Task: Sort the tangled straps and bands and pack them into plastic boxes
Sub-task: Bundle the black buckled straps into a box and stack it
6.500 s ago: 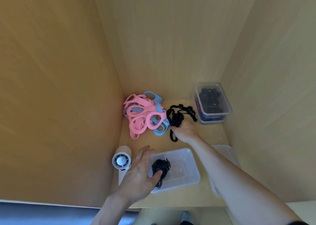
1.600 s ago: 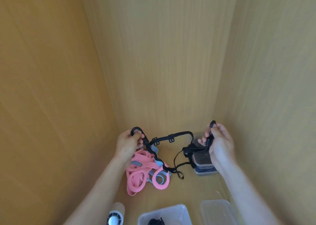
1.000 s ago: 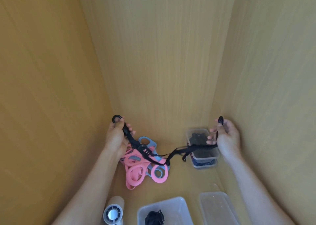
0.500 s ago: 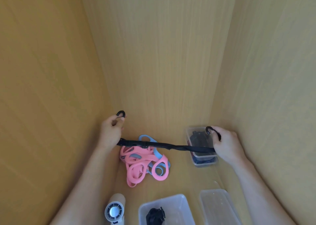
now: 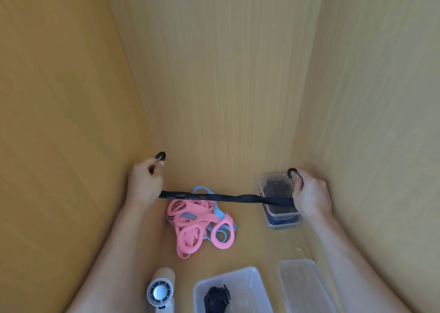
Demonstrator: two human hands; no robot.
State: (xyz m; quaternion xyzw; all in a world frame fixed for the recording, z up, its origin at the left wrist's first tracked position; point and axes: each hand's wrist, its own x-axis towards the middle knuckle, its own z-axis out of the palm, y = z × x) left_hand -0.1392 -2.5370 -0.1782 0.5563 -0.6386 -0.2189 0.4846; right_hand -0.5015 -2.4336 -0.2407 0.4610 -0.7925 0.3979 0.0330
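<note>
A black strap [image 5: 226,197] is stretched level and taut between both hands, above the shelf floor. My left hand [image 5: 144,184] grips its left end, with a black loop sticking out above the fingers. My right hand [image 5: 312,195] grips its right end, where a black hook curls out on top. Under the strap lies a tangle of pink and blue bands [image 5: 198,224]. An open clear box [image 5: 250,279] near the front holds a bundled black strap [image 5: 216,299].
Two stacked clear boxes [image 5: 282,218] holding dark straps stand at the back right. A clear lid or shallow box [image 5: 304,286] lies front right. A small white fan [image 5: 160,290] stands front left. Wooden walls close in on the left, back and right.
The black strap went from a loose, hanging tangle to a straight taut line as my hands moved apart. Over the last half second the hands hardly moved.
</note>
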